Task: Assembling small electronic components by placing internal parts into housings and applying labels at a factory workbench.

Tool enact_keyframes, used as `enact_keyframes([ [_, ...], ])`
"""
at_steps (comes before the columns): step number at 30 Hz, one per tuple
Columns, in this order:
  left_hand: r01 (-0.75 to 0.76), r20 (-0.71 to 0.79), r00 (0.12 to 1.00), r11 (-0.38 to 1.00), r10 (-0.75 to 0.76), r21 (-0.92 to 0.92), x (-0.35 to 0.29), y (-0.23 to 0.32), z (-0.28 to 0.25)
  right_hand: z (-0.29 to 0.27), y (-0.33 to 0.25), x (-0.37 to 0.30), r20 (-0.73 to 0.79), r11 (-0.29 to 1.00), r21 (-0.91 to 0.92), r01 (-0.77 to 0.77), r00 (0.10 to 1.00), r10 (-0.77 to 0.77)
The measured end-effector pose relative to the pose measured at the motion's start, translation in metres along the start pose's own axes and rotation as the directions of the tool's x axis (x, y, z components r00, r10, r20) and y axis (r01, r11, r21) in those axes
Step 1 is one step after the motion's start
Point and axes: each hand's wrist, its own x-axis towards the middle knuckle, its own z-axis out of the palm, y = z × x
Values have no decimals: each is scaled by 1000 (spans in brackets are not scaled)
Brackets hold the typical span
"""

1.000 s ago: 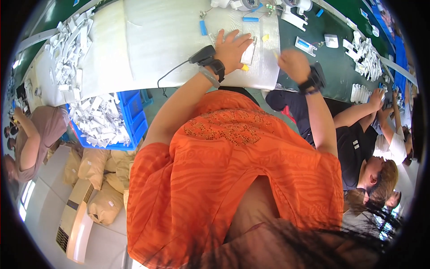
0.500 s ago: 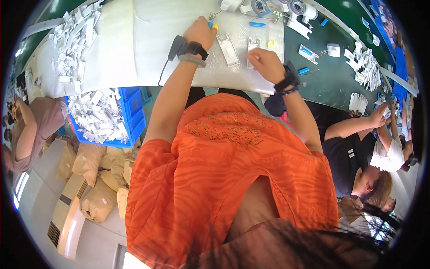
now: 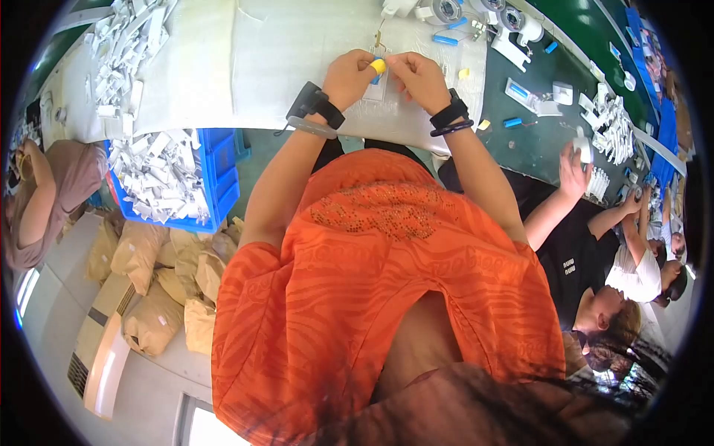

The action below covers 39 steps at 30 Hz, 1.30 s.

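My left hand (image 3: 348, 80) is closed at the far middle of the light mat, holding a blue cylindrical battery (image 3: 375, 79). Something yellow (image 3: 378, 66) covers the tip of its thumb; whether tape or a finger cover I cannot tell. Close beside it, my right hand (image 3: 421, 80) has thumb and forefinger pinched together near the battery's upper end. What lies in that pinch is too small to name. Beneath both hands shows a white plastic housing (image 3: 376, 94), partly hidden. Thin wires (image 3: 378, 37) run beyond the fingertips.
White plastic pieces are heaped at far left (image 3: 123, 59) and fill a blue crate (image 3: 220, 178) below the table edge. White camera-like units (image 3: 446, 10) and a loose blue battery (image 3: 445, 40) lie at far right. A co-worker's hand (image 3: 574, 172) holds a white part over the green table.
My left hand has come nearer and rightward with the battery. My right hand has moved left and farther to meet it. A co-worker's hand has risen at the right with a white part.
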Motion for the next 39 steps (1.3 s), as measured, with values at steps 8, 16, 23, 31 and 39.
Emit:
enact_keyframes([
  [8,-172,140,975,985,171,-3,-21,-14,5,0,10,11,132,984,110,-137,984,123],
  [16,-239,0,971,965,240,108,-32,-30,1,9,11,12,115,988,-1,-152,982,151],
  [23,-152,-67,982,947,178,283,-42,-25,9,18,13,14,52,980,-176,-90,994,101],
  [31,-130,-95,979,909,182,396,-36,-21,19,25,14,11,-145,912,-409,-20,988,-44],
  [39,26,-141,988,815,69,579,-20,18,29,-15,-22,28,55,329,-885,329,776,-628],
])
